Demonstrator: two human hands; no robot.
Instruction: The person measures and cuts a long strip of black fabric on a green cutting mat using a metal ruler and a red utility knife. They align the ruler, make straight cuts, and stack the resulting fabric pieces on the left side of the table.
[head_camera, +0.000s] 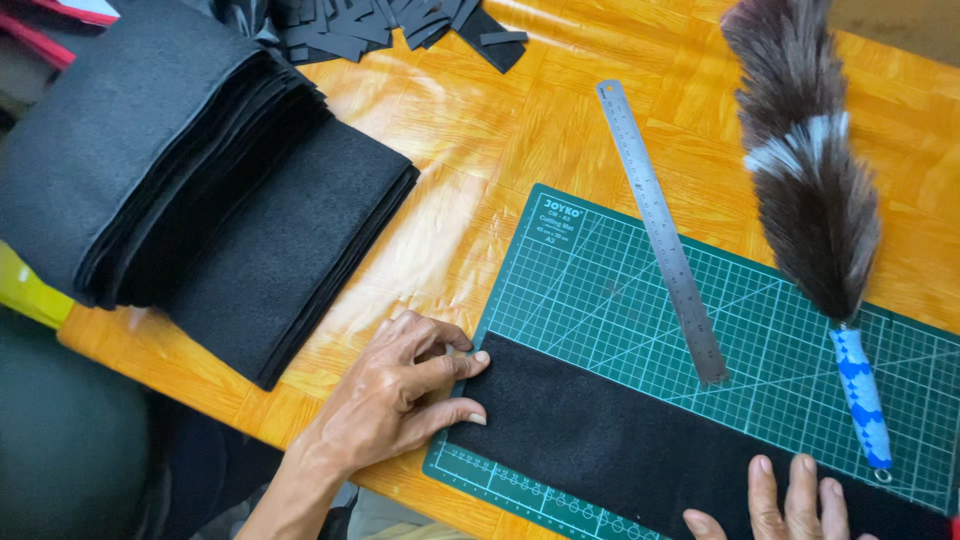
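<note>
Both hands press flat, fingers spread, on a black felt strip (640, 450) lying across the green cutting mat (600, 290): left hand (395, 395) at its end, right hand (790, 505) along its near edge. Beyond lie a steel ruler (660, 225), a feather duster (810, 190), and folded black felt (190, 180) on the tabletop (480, 130).

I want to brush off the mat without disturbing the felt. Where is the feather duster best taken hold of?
Grip the feather duster by its blue-and-white handle, coming from the right. The handle lies bare on the cutting mat, just above the right hand, clear of the ruler.

Head camera looks steeply down, close over the table (500, 120).
</note>
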